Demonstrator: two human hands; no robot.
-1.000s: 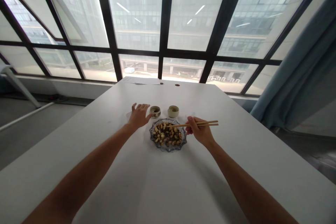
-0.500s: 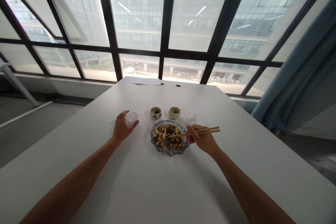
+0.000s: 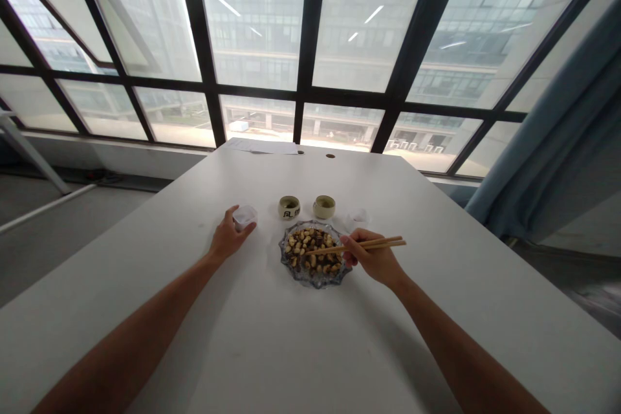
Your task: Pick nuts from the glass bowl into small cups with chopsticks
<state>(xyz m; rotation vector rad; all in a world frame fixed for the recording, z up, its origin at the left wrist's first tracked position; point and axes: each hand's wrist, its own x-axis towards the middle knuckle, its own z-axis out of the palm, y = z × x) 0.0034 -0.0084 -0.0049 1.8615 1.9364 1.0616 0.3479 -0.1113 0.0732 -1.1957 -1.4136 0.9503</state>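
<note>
My left hand (image 3: 229,235) is curled round the side of a small translucent white cup (image 3: 245,215), thumb in front and fingers behind. A pair of wooden chopsticks (image 3: 376,244) lies in the closed grip of my right hand (image 3: 371,252). Their tips reach into a scalloped clear glass plate (image 3: 317,283), among pale nut-like pieces and darker bits (image 3: 316,249). My right fingers are close by the plate's right rim. Just behind the plate stand two small ceramic cups, one with dark characters (image 3: 289,208) and one plain on the side facing me (image 3: 323,207).
A crumpled, clear or whitish item (image 3: 358,218) sits behind my right hand. Paper sheets (image 3: 262,146) lie at the far edge of the white table (image 3: 272,349), near two round holes. Windows stand beyond, and a blue curtain (image 3: 548,116) hangs at the right.
The chopstick tips have shifted slightly among the pieces in the plate, which now look more spread out. My left hand stays at the translucent cup. The view has moved slightly.
</note>
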